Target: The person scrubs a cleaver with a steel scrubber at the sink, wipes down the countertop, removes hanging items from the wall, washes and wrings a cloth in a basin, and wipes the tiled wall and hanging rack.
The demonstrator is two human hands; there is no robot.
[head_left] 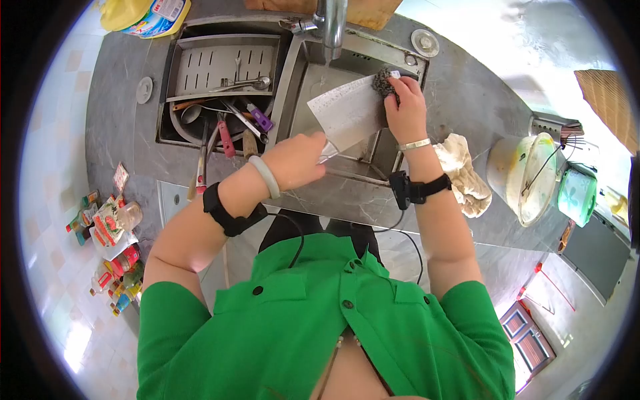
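Over the right sink basin (313,77), a wide metal cleaver (350,112) is held flat, with wet specks on its blade. My left hand (298,161) is closed around the cleaver's handle at the lower left of the blade. A dark wire scouring pad (383,83) is pinched in my right hand (405,110), at the blade's upper right end. Above the basin the metal faucet (333,30) points down. A crumpled beige cloth (462,175) lies on the counter to the right of my right wrist.
Left of the basin, a slotted metal tray (223,65) holds spoons, above ladles and knives with coloured handles. A yellow jug (143,15) stands at the back left. White bucket (523,175) and green container (577,195) are on the right. Bottles (120,263) stand at far left.
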